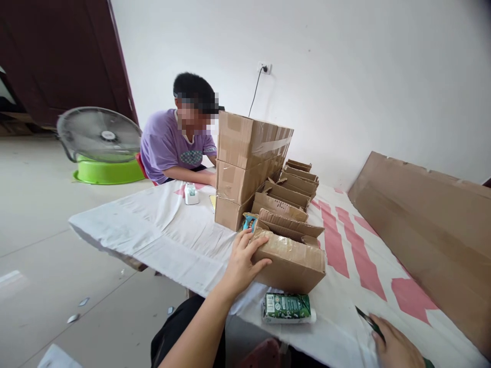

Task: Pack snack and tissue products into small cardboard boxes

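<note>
My left hand grips the near left corner of a brown cardboard box, fingers spread over its top edge and side. Clear tape runs along the top of this box, and its flaps stand up at the back. A blue packet shows behind my fingers. At the lower right, my right hand is closed on a slim dark knife, its pointed end toward the box. The hand partly hides the handle. A green and white drink carton lies on its side in front of the box.
Closed cardboard boxes stand stacked on the cloth-covered table, beside a row of open boxes. A large cardboard sheet leans at right. A co-worker sits across, near a white device. A fan stands left.
</note>
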{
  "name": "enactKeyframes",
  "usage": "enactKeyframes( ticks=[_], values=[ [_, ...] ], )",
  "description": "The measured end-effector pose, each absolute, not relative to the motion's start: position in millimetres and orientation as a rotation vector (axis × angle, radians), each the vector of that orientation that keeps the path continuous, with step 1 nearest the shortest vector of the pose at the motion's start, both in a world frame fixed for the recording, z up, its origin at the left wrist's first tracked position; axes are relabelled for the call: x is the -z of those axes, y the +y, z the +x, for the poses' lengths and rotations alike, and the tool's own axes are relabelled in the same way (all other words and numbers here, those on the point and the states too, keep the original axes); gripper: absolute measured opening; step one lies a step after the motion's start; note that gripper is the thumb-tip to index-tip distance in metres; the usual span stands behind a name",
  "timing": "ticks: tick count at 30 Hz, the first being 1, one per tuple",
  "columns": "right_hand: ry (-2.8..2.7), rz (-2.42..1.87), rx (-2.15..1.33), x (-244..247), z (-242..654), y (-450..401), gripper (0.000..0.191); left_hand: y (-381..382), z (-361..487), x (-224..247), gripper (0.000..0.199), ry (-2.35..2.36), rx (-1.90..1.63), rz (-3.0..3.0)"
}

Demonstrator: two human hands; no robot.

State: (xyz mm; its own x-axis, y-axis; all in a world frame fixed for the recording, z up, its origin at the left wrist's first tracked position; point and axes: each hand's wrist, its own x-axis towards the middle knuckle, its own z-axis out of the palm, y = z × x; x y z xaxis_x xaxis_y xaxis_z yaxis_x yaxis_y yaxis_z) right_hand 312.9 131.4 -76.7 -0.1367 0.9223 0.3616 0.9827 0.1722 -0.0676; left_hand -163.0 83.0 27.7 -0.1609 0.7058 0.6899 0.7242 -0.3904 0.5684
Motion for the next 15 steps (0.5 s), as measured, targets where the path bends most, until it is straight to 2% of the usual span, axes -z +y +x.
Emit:
enactKeyframes(
  ticks=[4, 7, 12, 15],
  values=[
    [-2.206, -1.796, 0.249, 76.2, 324.8, 133.1, 0.046, 82.6, -163.3, -30.9, 0.045, -1.662, 1.641, -2.157],
    [-2.123, -1.686, 0.239, 55.1, 305.5, 129.9, 0.046, 82.7, -162.8, -33.2, 0.042, -1.641, 1.62, -2.217],
    [-2.06, -1.27, 0.259, -21.9, 228.6, 111.8, 0.045, 85.9, -159.7, -32.4, 0.039, -1.601, 1.608, -2.222],
    [-2.308, -1.038, 0.189, -66.3, 173.3, 102.3, 0.051, 87.7, -157.9, -30.0, 0.039, -1.579, 1.609, -2.212]
  ],
)
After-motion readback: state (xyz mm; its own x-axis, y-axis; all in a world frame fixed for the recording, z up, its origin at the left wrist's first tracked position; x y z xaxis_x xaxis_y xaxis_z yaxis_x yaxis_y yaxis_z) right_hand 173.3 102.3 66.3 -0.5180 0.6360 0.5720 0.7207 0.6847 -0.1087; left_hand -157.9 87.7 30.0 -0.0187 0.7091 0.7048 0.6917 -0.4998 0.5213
